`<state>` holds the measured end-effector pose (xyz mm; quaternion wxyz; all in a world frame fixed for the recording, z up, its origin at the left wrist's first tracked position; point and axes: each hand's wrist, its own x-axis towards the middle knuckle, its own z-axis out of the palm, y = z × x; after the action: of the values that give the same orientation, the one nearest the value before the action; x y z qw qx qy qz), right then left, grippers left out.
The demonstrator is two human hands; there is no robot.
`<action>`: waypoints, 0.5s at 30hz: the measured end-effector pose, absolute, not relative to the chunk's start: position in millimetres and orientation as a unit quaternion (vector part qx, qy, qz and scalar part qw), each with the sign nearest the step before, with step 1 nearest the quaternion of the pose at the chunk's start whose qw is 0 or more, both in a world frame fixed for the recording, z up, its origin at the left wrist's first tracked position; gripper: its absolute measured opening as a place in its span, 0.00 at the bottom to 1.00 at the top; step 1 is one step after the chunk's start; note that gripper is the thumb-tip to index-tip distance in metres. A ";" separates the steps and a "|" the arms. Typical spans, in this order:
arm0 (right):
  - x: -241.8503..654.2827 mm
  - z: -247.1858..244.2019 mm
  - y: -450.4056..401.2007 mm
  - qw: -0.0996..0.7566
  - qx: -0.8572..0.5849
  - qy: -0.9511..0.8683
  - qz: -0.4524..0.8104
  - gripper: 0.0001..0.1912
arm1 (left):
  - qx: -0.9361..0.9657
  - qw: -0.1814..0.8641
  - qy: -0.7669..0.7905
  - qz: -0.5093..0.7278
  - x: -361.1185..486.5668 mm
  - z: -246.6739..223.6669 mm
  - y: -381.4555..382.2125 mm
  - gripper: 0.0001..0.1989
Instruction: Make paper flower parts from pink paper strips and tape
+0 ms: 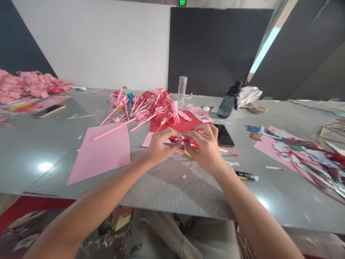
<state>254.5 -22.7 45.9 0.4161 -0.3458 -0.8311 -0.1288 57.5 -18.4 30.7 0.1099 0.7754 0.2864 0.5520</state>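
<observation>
My left hand (165, 145) and my right hand (206, 145) meet above the near middle of the table, fingers pinched. Between them runs a thin red paper strip (177, 139); both sets of fingertips grip it, though my right fingers partly hide it. Just below lies what looks like a pair of scissors, its yellow handle (188, 154) partly covered by my right hand. Red paper (176, 122) lies flat beyond my hands. A thin pink and red stick (229, 152) pokes out to the right of my right hand.
Pink paper flowers on stems (142, 108) are heaped behind, beside a clear bottle (182, 91). A pink sheet (104, 153) lies left. To the right are a phone (225, 135), a utility knife (245, 175), a dark bottle (228, 104) and coloured scraps (307, 153).
</observation>
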 end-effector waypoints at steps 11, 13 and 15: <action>262.1 45.4 -16.6 0.414 -0.343 -0.835 -0.118 0.10 | 0.778 0.155 0.295 0.533 49.8 30.5 -13.4 0.02; 262.1 45.1 -16.6 0.412 -0.342 -0.837 -0.115 0.10 | 0.778 0.157 0.298 0.529 50.0 30.0 -13.2 0.02; 261.6 45.3 -17.1 0.412 -0.342 -0.837 -0.109 0.10 | 0.780 0.154 0.302 0.526 50.4 29.4 -13.1 0.04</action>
<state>261.6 -17.1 45.3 0.4120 -0.3424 -0.8373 -0.1095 50.4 -13.1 29.4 0.1536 0.7803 0.3023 0.5256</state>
